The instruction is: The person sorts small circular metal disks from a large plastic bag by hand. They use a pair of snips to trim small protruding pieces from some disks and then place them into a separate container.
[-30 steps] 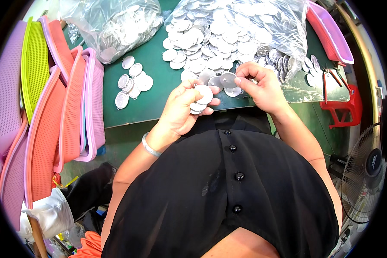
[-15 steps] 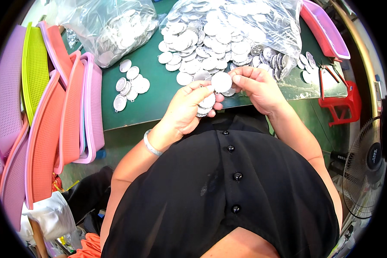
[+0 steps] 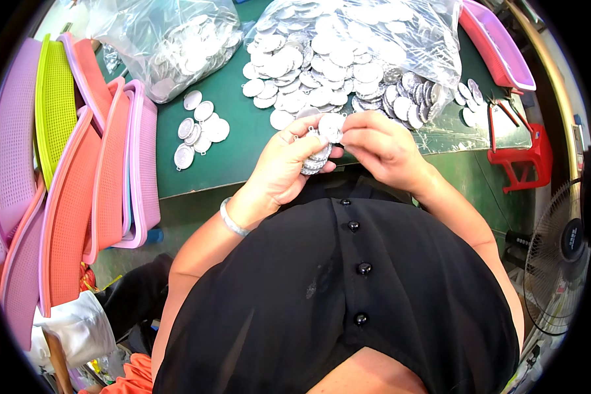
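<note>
Here, silvery discs [image 3: 317,156] in left hand [image 3: 281,163], right hand [image 3: 389,150] alongside

Baskets [image 3: 67,217] left, fan [image 3: 573,238] right; discs [image 3: 308,80] — on table [image 3: 243,134]

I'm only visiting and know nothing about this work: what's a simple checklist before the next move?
1. Left hand holding the disc stack: ok.
2. Right hand at the upper disc: ok.
3. Its fingers gripping that disc: cannot tell; contact is partly hidden.
4. Discs in the stack countable: not ok; they overlap.
5. Loose discs apart from the main pile: ok.
6. Red-handled tool away from both hands: ok.
</note>
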A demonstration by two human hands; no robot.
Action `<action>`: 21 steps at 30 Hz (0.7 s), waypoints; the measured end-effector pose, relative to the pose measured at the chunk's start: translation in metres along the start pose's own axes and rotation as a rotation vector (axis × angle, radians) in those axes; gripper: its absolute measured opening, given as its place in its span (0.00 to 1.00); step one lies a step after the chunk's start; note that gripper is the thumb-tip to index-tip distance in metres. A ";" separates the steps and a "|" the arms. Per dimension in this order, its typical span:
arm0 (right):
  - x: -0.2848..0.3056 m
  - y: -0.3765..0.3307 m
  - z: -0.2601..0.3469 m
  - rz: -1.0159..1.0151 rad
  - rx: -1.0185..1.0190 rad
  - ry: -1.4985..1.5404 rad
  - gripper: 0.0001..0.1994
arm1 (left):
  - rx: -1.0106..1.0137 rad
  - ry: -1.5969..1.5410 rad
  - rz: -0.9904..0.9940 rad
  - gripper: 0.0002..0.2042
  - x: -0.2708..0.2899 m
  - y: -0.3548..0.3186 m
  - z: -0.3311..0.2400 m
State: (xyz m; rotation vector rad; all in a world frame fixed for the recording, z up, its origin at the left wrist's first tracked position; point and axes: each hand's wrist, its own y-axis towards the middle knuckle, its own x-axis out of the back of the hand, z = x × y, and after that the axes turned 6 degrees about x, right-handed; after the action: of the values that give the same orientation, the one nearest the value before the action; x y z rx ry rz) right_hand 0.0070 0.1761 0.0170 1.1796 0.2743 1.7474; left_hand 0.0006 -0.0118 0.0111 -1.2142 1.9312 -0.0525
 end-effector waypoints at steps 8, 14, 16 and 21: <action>0.005 -0.009 -0.005 0.151 -0.219 -0.437 0.16 | -0.003 0.030 -0.083 0.16 0.005 0.001 0.002; 0.000 -0.013 -0.006 0.183 -0.236 -0.489 0.17 | 0.027 -0.066 -0.063 0.09 0.016 0.003 0.005; 0.000 -0.012 -0.008 0.174 -0.230 -0.483 0.16 | 0.029 -0.056 -0.052 0.07 0.019 0.002 0.005; 0.000 -0.009 -0.012 0.235 -0.118 -0.498 0.10 | 0.009 -0.057 -0.044 0.07 0.015 -0.002 0.003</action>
State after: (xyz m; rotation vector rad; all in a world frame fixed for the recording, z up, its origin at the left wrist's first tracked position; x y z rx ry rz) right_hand 0.0027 0.1847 0.0054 1.5576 -0.2718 1.5744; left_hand 0.0010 -0.0233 0.0008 -1.2389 1.8530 -0.0490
